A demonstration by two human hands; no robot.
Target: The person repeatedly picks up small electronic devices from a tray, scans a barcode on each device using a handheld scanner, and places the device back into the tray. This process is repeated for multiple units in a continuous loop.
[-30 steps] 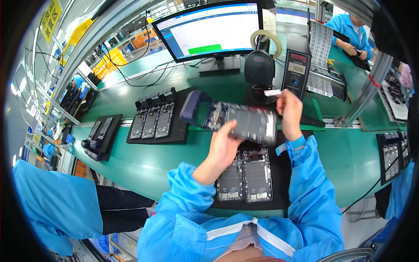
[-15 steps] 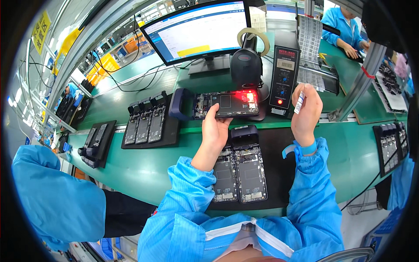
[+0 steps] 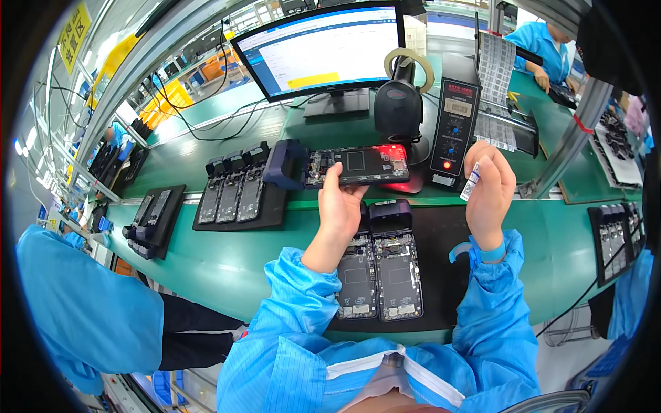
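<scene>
My left hand (image 3: 339, 215) grips an opened handheld electronic device (image 3: 354, 166), thumb on top and fingers beneath. Its circuit board faces up, and a dark blue hooded end points left. Red light falls on its right end, just below a black barcode scanner (image 3: 398, 110) on a stand. To the right, my right hand (image 3: 493, 199) pinches a small white printed label (image 3: 470, 182) between thumb and fingers. Two similar opened devices, a left one (image 3: 356, 279) and a right one (image 3: 399, 279), lie side by side on a black mat (image 3: 442, 268) in front of me.
A monitor (image 3: 320, 51) stands behind, with a roll of tape (image 3: 428, 72) by the scanner. A black label dispenser (image 3: 454, 127) feeds a label strip (image 3: 497, 65). More devices (image 3: 231, 193) rest on a mat at left. Co-workers in blue stand at left (image 3: 89, 296) and far right (image 3: 540, 45).
My right hand has come slightly nearer to me, and the label has turned a little. The device has shifted slightly left relative to the scanner, and the red light on it looks dimmer.
</scene>
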